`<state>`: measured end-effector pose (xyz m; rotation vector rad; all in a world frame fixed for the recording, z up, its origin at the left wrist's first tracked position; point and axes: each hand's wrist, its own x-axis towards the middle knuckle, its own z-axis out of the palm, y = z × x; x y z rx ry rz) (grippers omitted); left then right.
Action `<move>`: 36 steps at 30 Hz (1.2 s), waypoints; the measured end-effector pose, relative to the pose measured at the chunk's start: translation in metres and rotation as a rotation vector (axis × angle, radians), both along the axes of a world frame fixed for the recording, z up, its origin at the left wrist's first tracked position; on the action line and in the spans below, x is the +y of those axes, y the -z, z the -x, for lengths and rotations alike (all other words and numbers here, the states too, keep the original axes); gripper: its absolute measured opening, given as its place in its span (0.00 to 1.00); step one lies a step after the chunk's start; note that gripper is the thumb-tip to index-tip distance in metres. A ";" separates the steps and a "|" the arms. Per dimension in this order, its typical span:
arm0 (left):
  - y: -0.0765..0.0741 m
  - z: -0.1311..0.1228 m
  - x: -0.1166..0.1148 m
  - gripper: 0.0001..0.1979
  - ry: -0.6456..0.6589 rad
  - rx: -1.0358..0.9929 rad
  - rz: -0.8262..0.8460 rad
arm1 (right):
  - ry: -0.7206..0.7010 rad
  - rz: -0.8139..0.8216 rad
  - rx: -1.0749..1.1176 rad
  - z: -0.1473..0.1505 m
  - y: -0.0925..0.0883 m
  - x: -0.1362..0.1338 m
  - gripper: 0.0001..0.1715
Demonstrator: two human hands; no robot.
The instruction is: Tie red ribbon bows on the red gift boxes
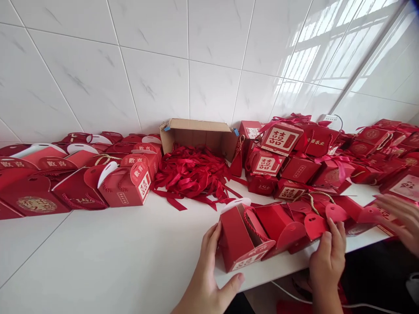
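Observation:
A row of red gift boxes stands along the front of the white table. My left hand (211, 270) lies against the left side of the end box (234, 237), fingers stretched along it and thumb apart. That box has a twisted red cord handle (253, 224) and its top is not closed. At the right part of the row is my right hand (329, 257), its extended fingertips touching a box near a raised rounded flap (316, 226). Between my hands sits another red box (275, 222) with loose flaps.
A cardboard box (196, 124) lies by the tiled wall, red ribbons (193, 172) spilling out. Finished-looking ribboned boxes (281, 137) are piled at right; more red boxes (126, 185) line the left. Another person's hand (397, 218) reaches in at right. A white cable (291, 296) hangs below the table edge.

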<state>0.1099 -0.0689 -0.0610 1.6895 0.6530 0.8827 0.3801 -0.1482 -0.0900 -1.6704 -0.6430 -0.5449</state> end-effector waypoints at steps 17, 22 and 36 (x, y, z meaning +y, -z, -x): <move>-0.005 -0.020 0.002 0.40 0.106 -0.053 0.071 | -0.019 -0.081 0.025 0.039 0.027 0.001 0.44; -0.005 -0.028 0.001 0.40 0.091 -0.055 0.106 | -0.089 -0.258 -0.143 0.071 0.015 0.004 0.40; -0.008 -0.049 -0.009 0.38 0.123 -0.140 0.136 | -0.168 0.148 -0.147 0.097 0.018 0.007 0.69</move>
